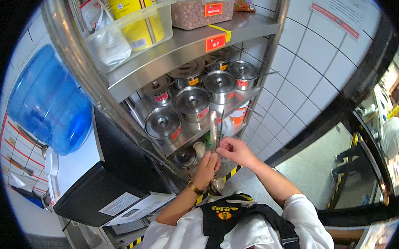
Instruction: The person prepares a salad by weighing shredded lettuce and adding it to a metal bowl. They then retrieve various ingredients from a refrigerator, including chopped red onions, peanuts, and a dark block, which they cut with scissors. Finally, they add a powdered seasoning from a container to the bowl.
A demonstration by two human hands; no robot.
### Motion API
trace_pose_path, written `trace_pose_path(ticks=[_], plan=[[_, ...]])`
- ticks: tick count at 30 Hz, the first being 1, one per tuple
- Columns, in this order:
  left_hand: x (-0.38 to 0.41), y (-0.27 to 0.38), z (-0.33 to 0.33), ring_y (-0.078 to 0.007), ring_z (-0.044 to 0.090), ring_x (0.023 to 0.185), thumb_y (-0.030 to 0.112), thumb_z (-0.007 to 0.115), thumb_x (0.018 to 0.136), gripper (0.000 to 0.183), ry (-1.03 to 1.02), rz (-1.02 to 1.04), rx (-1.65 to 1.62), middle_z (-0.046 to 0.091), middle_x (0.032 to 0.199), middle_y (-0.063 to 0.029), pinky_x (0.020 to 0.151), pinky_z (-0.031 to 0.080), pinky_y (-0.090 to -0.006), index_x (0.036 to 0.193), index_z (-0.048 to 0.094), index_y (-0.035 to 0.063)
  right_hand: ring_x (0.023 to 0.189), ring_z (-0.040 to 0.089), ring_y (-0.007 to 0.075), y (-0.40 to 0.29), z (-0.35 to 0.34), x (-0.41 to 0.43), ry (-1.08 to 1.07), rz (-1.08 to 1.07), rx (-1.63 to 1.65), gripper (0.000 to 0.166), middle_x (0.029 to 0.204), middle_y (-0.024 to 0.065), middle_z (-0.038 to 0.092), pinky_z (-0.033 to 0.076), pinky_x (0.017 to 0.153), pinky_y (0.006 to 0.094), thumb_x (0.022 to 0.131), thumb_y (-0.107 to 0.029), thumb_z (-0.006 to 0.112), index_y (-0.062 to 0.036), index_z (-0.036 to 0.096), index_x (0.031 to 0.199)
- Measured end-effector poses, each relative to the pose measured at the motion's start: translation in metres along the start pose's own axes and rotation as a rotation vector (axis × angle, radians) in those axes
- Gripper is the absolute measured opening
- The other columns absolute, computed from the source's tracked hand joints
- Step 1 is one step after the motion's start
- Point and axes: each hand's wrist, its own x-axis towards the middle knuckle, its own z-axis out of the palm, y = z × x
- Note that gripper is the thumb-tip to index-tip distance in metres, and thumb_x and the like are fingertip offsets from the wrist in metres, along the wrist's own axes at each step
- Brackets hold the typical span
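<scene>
Both hands meet in front of the lower shelves, around long metal utensil handles (214,128) that point up and away from me. My left hand (206,167), with a gold watch at the wrist, grips the handles near their lower part. Thumb and fingers of my right hand (235,150) pinch close by, at a thin dark rod (221,126) beside the wider handle. Below my hands hangs a round metal ladle bowl (217,185); its join to the handles is hidden. Beyond stand several lidded stainless steel pots (193,100) with red or orange labels.
A steel shelf rack (192,54) holds clear plastic bins (147,29) and a tub of nuts (202,12). To the left, a blue water bottle (51,98) stands by a black cabinet (127,162). White tiles (298,75) cover the right wall. Another person's legs (348,162) appear at right.
</scene>
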Motion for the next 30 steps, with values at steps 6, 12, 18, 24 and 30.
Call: trace_pose_path(ticks=[6,12,18,24,30], plan=[[0.018,0.025,0.001,-0.0064,0.037,0.055,0.022,0.037,0.092,0.022,0.272,0.038,-0.077,0.042,0.064,0.0018,0.052,0.031,-0.0197,0.092,0.048,0.0035,0.075,0.057,0.0258,0.037,-0.089,0.149,0.138,-0.273,-0.476,0.025,0.082,0.0123,0.057,0.046,0.064,0.0345,0.074,-0.023,0.061,-0.0047,0.058,0.091],[0.011,0.017,0.027,-0.0069,0.037,0.056,0.022,0.037,0.092,0.021,0.466,0.112,-0.142,0.041,0.062,0.0014,0.053,0.032,-0.02,0.092,0.048,0.004,0.092,0.052,0.0328,0.071,-0.119,0.251,0.025,-0.359,-1.011,0.034,0.097,0.0145,0.052,0.047,0.073,0.0395,0.074,-0.029,0.058,-0.0079,0.054,0.101],[0.006,0.011,0.045,-0.0064,0.037,0.055,0.024,0.039,0.091,0.023,0.553,0.162,-0.119,0.041,0.061,0.0018,0.052,0.031,-0.0198,0.097,0.049,0.0037,0.087,0.055,0.032,0.08,-0.142,0.282,-0.12,-0.366,-1.008,0.031,0.093,0.0167,0.056,0.047,0.073,0.039,0.071,-0.03,0.059,-0.0097,0.058,0.095],[0.007,0.014,0.056,-0.0064,0.036,0.054,0.025,0.041,0.09,0.025,0.625,0.137,-0.053,0.041,0.061,0.002,0.051,0.031,-0.0197,0.098,0.05,0.0033,0.085,0.056,0.032,0.112,-0.23,0.305,0.027,-0.197,-1.088,0.028,0.092,0.0179,0.056,0.046,0.075,0.0393,0.07,-0.026,0.059,-0.0075,0.059,0.09],[0.026,0.022,0.057,-0.0047,0.036,0.055,0.023,0.042,0.09,0.021,0.57,0.126,0.008,0.043,0.064,0.002,0.05,0.03,-0.0175,0.099,0.048,0.0049,0.087,0.054,0.0315,0.108,-0.241,0.287,0.179,-0.2,-1.16,0.027,0.093,0.0176,0.055,0.045,0.076,0.0397,0.072,-0.024,0.059,-0.0061,0.059,0.091]])
